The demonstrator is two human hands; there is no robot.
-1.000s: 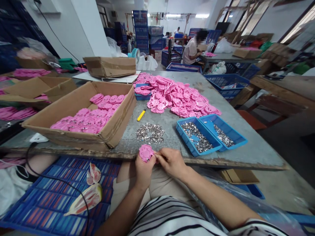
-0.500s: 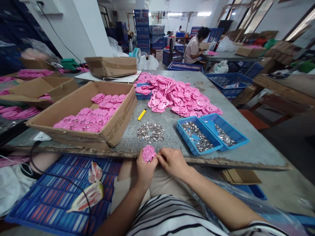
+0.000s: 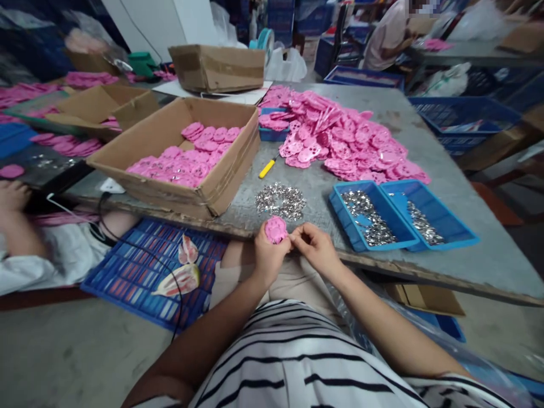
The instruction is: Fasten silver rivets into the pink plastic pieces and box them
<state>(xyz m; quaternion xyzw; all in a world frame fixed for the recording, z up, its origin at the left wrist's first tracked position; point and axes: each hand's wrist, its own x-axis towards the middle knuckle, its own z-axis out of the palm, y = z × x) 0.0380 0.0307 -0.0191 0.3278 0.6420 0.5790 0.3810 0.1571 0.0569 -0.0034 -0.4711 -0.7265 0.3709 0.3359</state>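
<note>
My left hand [image 3: 271,258] is closed around a round pink plastic piece [image 3: 276,229], held at the front edge of the table. Close against its right side, my right hand [image 3: 315,247] pinches with thumb and forefinger at the piece's edge; whatever is between those fingertips is too small to make out. Just beyond my hands lies a loose heap of small shiny metal parts [image 3: 280,200]. A yellow-handled tool [image 3: 267,168] rests behind that heap. Farther back spreads a big pile of similar pink pieces [image 3: 340,133].
A cardboard box [image 3: 232,184] holding pink pieces stands on the left. Two blue trays [image 3: 361,247] of metal parts sit to the right. Below the table, a blue crate [image 3: 131,306] carries fruit peels [image 3: 178,281]. Another person's arm [image 3: 15,226] shows at far left; a co-worker [image 3: 385,37] sits behind.
The camera view has tilted down and shifted left, so the scene sits higher and farther right. Both hands stay together at the pink piece. A neighbour's arm has come into view at left.
</note>
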